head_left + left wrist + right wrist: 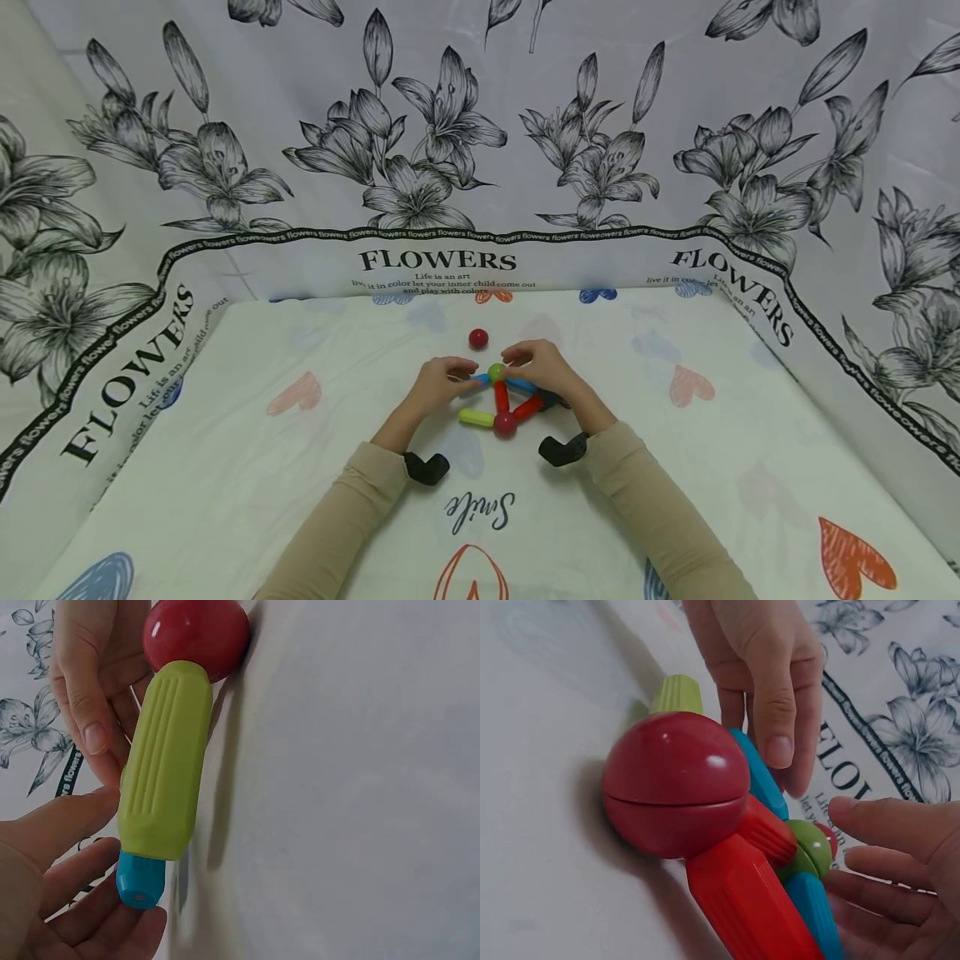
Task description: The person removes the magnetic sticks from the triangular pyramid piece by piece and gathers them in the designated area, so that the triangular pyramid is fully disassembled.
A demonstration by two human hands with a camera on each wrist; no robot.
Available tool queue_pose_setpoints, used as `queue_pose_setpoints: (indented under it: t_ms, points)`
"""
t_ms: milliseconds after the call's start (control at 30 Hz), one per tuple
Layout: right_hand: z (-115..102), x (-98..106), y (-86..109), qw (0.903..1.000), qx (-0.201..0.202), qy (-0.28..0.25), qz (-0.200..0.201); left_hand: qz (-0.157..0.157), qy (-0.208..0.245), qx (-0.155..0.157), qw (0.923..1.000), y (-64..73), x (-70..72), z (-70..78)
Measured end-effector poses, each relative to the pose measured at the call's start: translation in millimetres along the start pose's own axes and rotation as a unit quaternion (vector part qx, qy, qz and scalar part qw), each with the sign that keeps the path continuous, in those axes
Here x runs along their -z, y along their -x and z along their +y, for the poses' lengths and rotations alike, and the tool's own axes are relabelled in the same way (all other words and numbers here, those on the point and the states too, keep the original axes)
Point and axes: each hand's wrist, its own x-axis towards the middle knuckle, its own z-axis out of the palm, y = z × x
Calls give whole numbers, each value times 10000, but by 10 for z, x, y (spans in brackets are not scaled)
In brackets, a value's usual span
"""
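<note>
A toy of balls and rods stands on the cloth. Its front red ball (506,423) joins a yellow-green rod (476,417) and two red rods (751,900). One red rod rises to a green ball (497,372), from which blue rods (759,776) slope to both sides. My left hand (442,385) is around the left blue rod's free end (140,883), thumb and fingers spread; firm contact cannot be made out. Beside the green ball is my right hand (546,367), fingers loosely extended, thumb tip just apart from the ball. A dark blue piece (551,399) is partly hidden under that wrist.
A loose red ball (478,338) lies behind the toy. Black wrist mounts (426,468) sit at both cuffs. White cloth with printed hearts (692,386) covers the table, and a flower-printed curtain (420,167) hangs at the back and sides.
</note>
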Motion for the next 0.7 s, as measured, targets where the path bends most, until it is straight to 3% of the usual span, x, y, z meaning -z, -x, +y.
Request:
queue_pose_setpoints:
  t_ms: [267, 533, 700]
  points:
    - [93, -26, -114, 9992, 2, 57, -401, -193, -69, 125, 9997, -37, -47, 4]
    - [133, -52, -186, 9987, -28, 135, -496, -179, -215, 308, 9991, -74, -70, 0]
    - [121, -55, -197, 9986, -102, 140, -509, -181, -323, 181, 9991, -92, -65, -22]
